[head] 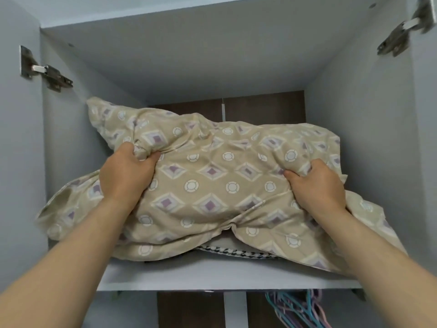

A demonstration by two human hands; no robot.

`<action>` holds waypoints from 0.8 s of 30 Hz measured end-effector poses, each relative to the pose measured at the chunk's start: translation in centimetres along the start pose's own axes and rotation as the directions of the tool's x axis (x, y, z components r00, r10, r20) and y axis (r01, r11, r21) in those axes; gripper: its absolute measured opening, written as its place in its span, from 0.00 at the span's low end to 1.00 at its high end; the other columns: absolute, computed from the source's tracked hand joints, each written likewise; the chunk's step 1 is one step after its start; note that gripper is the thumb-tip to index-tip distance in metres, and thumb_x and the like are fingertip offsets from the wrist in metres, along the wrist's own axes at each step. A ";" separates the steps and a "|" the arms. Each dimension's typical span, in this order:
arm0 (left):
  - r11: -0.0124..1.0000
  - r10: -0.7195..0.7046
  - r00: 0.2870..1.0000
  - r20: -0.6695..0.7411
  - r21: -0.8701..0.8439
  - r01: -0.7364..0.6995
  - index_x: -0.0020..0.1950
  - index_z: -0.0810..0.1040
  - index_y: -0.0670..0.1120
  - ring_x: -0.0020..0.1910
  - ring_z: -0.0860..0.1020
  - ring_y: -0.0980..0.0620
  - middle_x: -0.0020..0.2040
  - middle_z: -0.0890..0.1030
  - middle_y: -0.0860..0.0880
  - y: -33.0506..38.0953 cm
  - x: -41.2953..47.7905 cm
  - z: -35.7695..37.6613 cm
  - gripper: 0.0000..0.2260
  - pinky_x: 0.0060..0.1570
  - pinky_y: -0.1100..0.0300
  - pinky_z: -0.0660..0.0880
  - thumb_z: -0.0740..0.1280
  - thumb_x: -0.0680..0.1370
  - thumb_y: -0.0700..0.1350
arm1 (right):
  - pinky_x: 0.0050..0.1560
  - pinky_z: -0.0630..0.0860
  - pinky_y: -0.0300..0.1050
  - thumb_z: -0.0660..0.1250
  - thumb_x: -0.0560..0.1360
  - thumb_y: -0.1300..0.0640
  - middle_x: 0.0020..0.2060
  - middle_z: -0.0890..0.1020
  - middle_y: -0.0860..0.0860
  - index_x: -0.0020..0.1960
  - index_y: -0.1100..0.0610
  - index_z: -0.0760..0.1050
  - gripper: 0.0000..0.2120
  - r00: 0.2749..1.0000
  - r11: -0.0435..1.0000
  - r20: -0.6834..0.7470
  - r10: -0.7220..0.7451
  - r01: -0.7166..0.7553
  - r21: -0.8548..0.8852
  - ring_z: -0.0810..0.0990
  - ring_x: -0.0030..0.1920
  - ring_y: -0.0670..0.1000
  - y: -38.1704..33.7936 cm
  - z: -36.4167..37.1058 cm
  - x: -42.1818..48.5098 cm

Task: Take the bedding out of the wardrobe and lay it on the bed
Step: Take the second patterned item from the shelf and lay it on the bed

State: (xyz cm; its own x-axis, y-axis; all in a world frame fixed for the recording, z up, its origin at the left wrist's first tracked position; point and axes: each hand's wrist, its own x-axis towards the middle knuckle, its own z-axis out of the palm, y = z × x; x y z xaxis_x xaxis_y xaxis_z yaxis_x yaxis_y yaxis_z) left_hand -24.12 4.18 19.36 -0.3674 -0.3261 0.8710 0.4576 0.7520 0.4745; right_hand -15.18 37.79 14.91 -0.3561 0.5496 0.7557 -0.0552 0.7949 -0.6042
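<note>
A bulky beige bedding bundle (212, 185), printed with purple diamonds and white circles, lies on the top shelf (212, 278) of a pale grey wardrobe. My left hand (125, 174) grips a bunched fold at its upper left. My right hand (316, 183) grips the fabric on its right side. The bundle's left and right ends hang over the shelf's front edge. Under it, a black-and-white checked textile (238, 253) shows only as a thin strip.
The wardrobe's side walls stand close on both sides, with door hinges at the upper left (45, 72) and upper right (402, 31). Below the shelf, several coloured hangers (298, 308) hang at the right. The back panel is dark brown.
</note>
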 end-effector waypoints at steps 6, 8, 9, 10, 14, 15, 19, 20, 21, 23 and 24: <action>0.992 -0.034 0.998 0.062 -0.119 0.041 0.38 0.67 0.44 0.34 0.71 0.42 0.32 0.72 0.48 -0.8 -4.3 -3.5 0.22 0.32 0.53 0.64 0.67 0.72 0.63 | 0.39 0.68 0.49 0.68 0.71 0.38 0.39 0.77 0.53 0.45 0.56 0.70 0.21 0.999 0.998 -0.038 0.007 -0.009 -0.062 0.73 0.39 0.57 -0.9 -5.9 -5.7; 0.985 -0.050 0.995 0.083 -0.158 0.063 0.38 0.67 0.43 0.34 0.70 0.43 0.32 0.71 0.49 -1.7 -5.9 -4.6 0.22 0.32 0.53 0.63 0.68 0.72 0.62 | 0.38 0.68 0.49 0.68 0.71 0.38 0.38 0.76 0.52 0.44 0.56 0.70 0.21 0.998 0.995 -0.060 0.021 -0.027 -0.096 0.73 0.39 0.57 -1.4 -7.8 -8.3; 0.983 -0.055 0.994 0.096 -0.171 0.071 0.38 0.67 0.43 0.34 0.70 0.43 0.31 0.69 0.50 -2.2 -6.7 -5.1 0.22 0.33 0.53 0.63 0.68 0.72 0.61 | 0.38 0.68 0.49 0.68 0.71 0.38 0.37 0.76 0.52 0.44 0.55 0.70 0.21 0.997 0.993 -0.070 0.033 -0.041 -0.113 0.73 0.39 0.57 -1.7 -8.6 -9.7; 0.980 -0.055 0.992 0.113 -0.184 0.075 0.38 0.67 0.43 0.35 0.70 0.42 0.31 0.69 0.50 -2.8 -7.6 -5.6 0.22 0.34 0.52 0.63 0.68 0.72 0.61 | 0.39 0.68 0.49 0.67 0.71 0.37 0.37 0.76 0.52 0.44 0.55 0.70 0.21 0.996 0.990 -0.079 0.050 -0.060 -0.129 0.73 0.39 0.57 -2.0 -9.3 -11.2; 0.969 -0.045 0.980 0.195 -0.231 0.091 0.37 0.66 0.43 0.35 0.69 0.43 0.30 0.68 0.49 -4.6 -10.9 -7.4 0.22 0.34 0.52 0.62 0.69 0.72 0.59 | 0.39 0.70 0.50 0.67 0.71 0.37 0.36 0.78 0.50 0.44 0.55 0.70 0.21 0.988 0.970 -0.107 0.115 -0.135 -0.201 0.75 0.39 0.57 -2.5 -12.2 -17.8; 0.966 -0.035 0.975 0.221 -0.242 0.089 0.38 0.67 0.42 0.35 0.69 0.43 0.30 0.68 0.48 -4.8 -11.7 -7.9 0.22 0.34 0.52 0.62 0.69 0.72 0.59 | 0.39 0.71 0.50 0.67 0.71 0.37 0.36 0.78 0.50 0.44 0.55 0.70 0.21 0.984 0.963 -0.118 0.132 -0.155 -0.220 0.76 0.39 0.57 -2.6 -13.0 -19.3; 0.950 -0.020 0.958 0.285 -0.295 0.107 0.39 0.69 0.41 0.34 0.69 0.43 0.31 0.70 0.47 -5.6 -14.9 -10.5 0.22 0.33 0.53 0.63 0.70 0.72 0.59 | 0.38 0.69 0.49 0.67 0.72 0.37 0.35 0.77 0.49 0.43 0.55 0.70 0.21 0.972 0.937 -0.148 0.181 -0.216 -0.275 0.76 0.38 0.56 -3.5 -16.6 -24.9; 0.944 -0.020 0.956 0.293 -0.309 0.114 0.39 0.69 0.40 0.34 0.69 0.43 0.31 0.70 0.47 -5.7 -15.8 -11.1 0.22 0.33 0.52 0.64 0.70 0.72 0.59 | 0.38 0.69 0.49 0.67 0.72 0.37 0.35 0.77 0.48 0.43 0.55 0.70 0.21 0.969 0.929 -0.154 0.192 -0.230 -0.289 0.76 0.38 0.56 -3.8 -17.5 -26.1; 0.939 -0.016 0.954 0.300 -0.324 0.118 0.39 0.69 0.40 0.34 0.70 0.43 0.31 0.71 0.46 -5.8 -16.6 -11.8 0.22 0.33 0.52 0.65 0.70 0.72 0.59 | 0.38 0.70 0.49 0.66 0.72 0.36 0.35 0.77 0.48 0.43 0.55 0.70 0.21 0.966 0.922 -0.162 0.203 -0.244 -0.302 0.76 0.38 0.56 -4.1 -18.3 -27.2; 0.924 -0.014 0.944 0.330 -0.357 0.138 0.39 0.69 0.40 0.34 0.71 0.42 0.31 0.71 0.45 -6.0 -18.5 -13.2 0.22 0.33 0.52 0.67 0.71 0.72 0.58 | 0.38 0.70 0.49 0.66 0.72 0.36 0.35 0.77 0.48 0.43 0.54 0.69 0.21 0.957 0.903 -0.180 0.227 -0.276 -0.328 0.75 0.37 0.55 -4.6 -20.4 -29.7; 0.917 -0.018 0.938 0.345 -0.368 0.153 0.39 0.69 0.41 0.34 0.72 0.42 0.32 0.72 0.45 -6.1 -19.4 -13.8 0.22 0.33 0.51 0.69 0.71 0.72 0.58 | 0.38 0.69 0.49 0.66 0.71 0.36 0.34 0.77 0.47 0.43 0.54 0.70 0.21 0.954 0.897 -0.191 0.233 -0.287 -0.337 0.75 0.37 0.55 -4.7 -21.3 -30.8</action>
State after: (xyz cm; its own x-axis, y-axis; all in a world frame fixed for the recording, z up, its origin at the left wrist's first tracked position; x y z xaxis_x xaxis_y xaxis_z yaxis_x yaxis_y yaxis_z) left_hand -8.61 -2.04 1.31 -0.6326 -0.1219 0.7648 0.6615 0.4286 0.6155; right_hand 15.90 22.62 -0.18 -0.1745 0.7583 0.6281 0.3674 0.6419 -0.6730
